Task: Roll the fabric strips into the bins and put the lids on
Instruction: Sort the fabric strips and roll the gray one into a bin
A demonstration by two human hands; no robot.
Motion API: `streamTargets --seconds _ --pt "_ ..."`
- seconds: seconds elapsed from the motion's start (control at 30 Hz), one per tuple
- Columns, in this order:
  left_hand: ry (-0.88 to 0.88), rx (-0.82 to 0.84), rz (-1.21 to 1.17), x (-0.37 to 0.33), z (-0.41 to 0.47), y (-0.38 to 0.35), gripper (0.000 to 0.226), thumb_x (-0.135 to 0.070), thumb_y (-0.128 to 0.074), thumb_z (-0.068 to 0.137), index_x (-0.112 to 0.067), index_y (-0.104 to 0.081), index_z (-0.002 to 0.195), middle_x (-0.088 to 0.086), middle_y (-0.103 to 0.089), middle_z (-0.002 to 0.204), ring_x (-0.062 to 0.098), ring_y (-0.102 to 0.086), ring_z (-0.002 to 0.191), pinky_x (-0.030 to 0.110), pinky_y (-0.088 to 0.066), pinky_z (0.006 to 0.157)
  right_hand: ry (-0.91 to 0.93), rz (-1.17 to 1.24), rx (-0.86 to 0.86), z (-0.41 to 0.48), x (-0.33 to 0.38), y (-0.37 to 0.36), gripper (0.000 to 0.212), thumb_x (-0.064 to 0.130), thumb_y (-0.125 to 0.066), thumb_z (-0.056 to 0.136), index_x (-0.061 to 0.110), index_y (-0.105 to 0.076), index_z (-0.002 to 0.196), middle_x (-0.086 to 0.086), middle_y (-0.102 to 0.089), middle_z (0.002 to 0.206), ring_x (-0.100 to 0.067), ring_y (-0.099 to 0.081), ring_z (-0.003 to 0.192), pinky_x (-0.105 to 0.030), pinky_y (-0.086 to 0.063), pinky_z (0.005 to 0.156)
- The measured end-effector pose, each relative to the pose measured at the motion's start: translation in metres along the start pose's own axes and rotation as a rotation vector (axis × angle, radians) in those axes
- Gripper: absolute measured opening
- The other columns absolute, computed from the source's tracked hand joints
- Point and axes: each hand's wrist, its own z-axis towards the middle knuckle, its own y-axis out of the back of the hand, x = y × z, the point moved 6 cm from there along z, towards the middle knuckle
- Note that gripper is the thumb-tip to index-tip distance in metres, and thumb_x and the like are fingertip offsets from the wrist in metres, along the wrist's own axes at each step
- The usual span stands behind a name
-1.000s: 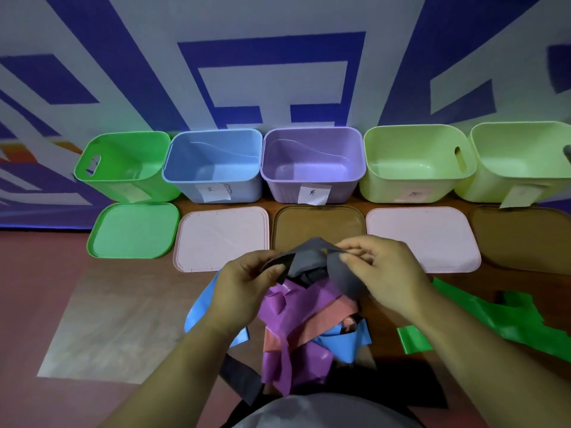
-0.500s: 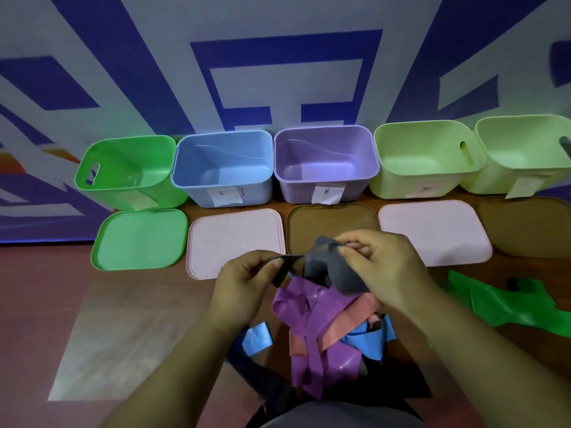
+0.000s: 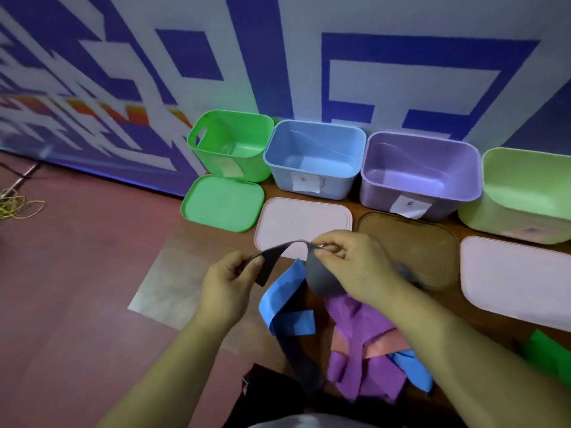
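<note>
Both hands hold one grey fabric strip (image 3: 318,274) above the pile. My left hand (image 3: 227,284) pinches its near end, and my right hand (image 3: 355,267) pinches it at the arch's top. Under them lie a blue strip (image 3: 285,299), purple strips (image 3: 364,344), a salmon strip (image 3: 378,350) and a green strip (image 3: 547,350) at the right edge. Open bins line the wall: green bin (image 3: 234,131), blue bin (image 3: 315,140), purple bin (image 3: 423,156), pale green bin (image 3: 525,177). Lids lie in front: green lid (image 3: 222,202), pink lid (image 3: 296,220), brown lid (image 3: 411,242), second pink lid (image 3: 513,273).
The bins stand against a blue and white patterned wall (image 3: 309,57). The floor (image 3: 77,273) is reddish-brown, with a pale sheet (image 3: 167,285) lying left of the pile. Yellow cord (image 3: 18,206) lies at the far left.
The view has swung left, shifting the bins rightward. My hands have drawn the grey strip out of its bunch into an arch, and the blue strip now shows between them.
</note>
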Motion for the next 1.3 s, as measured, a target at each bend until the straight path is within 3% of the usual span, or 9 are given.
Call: streamTargets --seconds 0.17,0.37,0.53,0.6,0.67,0.87,0.97,1.2,1.3 --pt "0.102 -0.019 -0.014 0.047 0.008 0.044 0.014 -0.023 -0.062 0.097 -0.02 -0.072 0.087 0.005 -0.071 0.075 0.01 -0.059 0.065 0.026 -0.045 0.058 -0.037 -0.026 0.081 0.02 0.026 -0.059 0.018 0.025 -0.066 0.089 0.028 -0.075 0.105 0.022 -0.065 0.08 0.007 -0.06 0.076 -0.012 -0.045 0.074" --pt "0.112 0.089 0.007 0.104 0.033 0.106 0.019 -0.024 -0.059 0.098 -0.022 -0.072 0.084 -0.01 -0.071 0.071 0.001 -0.061 0.062 0.016 -0.044 0.052 -0.192 -0.048 0.118 0.045 0.047 -0.15 0.018 0.025 -0.065 0.09 0.03 -0.074 0.105 0.015 -0.07 0.09 -0.001 -0.062 0.089 -0.019 -0.045 0.082" --pt "0.146 0.204 0.094 0.159 0.053 0.137 0.017 -0.026 -0.06 0.097 -0.02 -0.07 0.085 -0.005 -0.072 0.074 0.004 -0.064 0.067 0.02 -0.047 0.059 -0.31 -0.052 0.113 0.056 0.047 -0.217 0.016 0.024 -0.065 0.091 0.029 -0.072 0.105 0.016 -0.066 0.089 0.0 -0.06 0.087 -0.02 -0.045 0.076" --pt "0.187 0.295 0.137 0.18 0.058 0.137 0.008 -0.029 -0.064 0.094 -0.025 -0.07 0.096 -0.007 -0.073 0.083 0.005 -0.068 0.077 0.024 -0.052 0.068 -0.354 -0.069 0.135 0.054 0.041 -0.233 0.022 0.024 -0.066 0.09 0.026 -0.069 0.112 0.01 -0.069 0.098 -0.008 -0.065 0.093 -0.026 -0.051 0.082" --pt "0.187 0.39 0.209 0.197 0.059 0.131 0.023 -0.032 -0.068 0.09 -0.029 -0.065 0.113 -0.01 -0.072 0.097 0.008 -0.068 0.089 0.026 -0.053 0.078 -0.401 -0.107 0.119 0.045 0.033 -0.236 0.029 0.022 -0.069 0.088 0.022 -0.067 0.117 0.006 -0.068 0.104 -0.011 -0.065 0.094 -0.028 -0.052 0.087" --pt "0.051 0.544 0.277 0.197 0.058 0.106 0.026 -0.035 -0.07 0.084 -0.037 -0.059 0.108 -0.004 -0.066 0.11 0.01 -0.068 0.098 0.035 -0.055 0.089 -0.513 -0.249 -0.088 -0.015 0.005 -0.196 0.025 0.036 -0.073 0.08 0.04 -0.059 0.1 0.019 -0.057 0.098 -0.01 -0.062 0.09 -0.035 -0.054 0.079" --pt "0.009 0.604 0.295 0.187 0.058 0.084 0.036 -0.05 -0.062 0.08 -0.037 -0.059 0.114 -0.004 -0.062 0.114 0.011 -0.067 0.102 0.038 -0.055 0.091 -0.592 -0.259 -0.129 -0.046 -0.009 -0.183 0.032 0.034 -0.078 0.076 0.032 -0.058 0.101 0.016 -0.053 0.099 -0.011 -0.06 0.091 -0.032 -0.05 0.077" --pt "-0.298 0.738 0.426 0.131 0.036 0.004 0.055 -0.048 -0.063 0.086 -0.035 -0.05 0.138 -0.001 -0.051 0.125 0.02 -0.055 0.118 0.033 -0.045 0.101 -0.689 -0.387 0.081 -0.09 -0.051 -0.18 0.069 0.065 -0.069 0.053 0.03 -0.062 0.112 0.01 -0.059 0.111 -0.014 -0.058 0.104 -0.032 -0.048 0.091" --pt "-0.442 0.792 0.535 0.118 0.022 -0.029 0.057 -0.053 -0.053 0.087 -0.043 -0.044 0.142 0.005 -0.04 0.141 0.025 -0.047 0.129 0.039 -0.044 0.106 -0.664 -0.383 0.155 -0.097 -0.064 -0.177 0.053 0.061 -0.065 0.061 0.029 -0.065 0.104 0.01 -0.064 0.105 -0.015 -0.059 0.101 -0.03 -0.049 0.086"
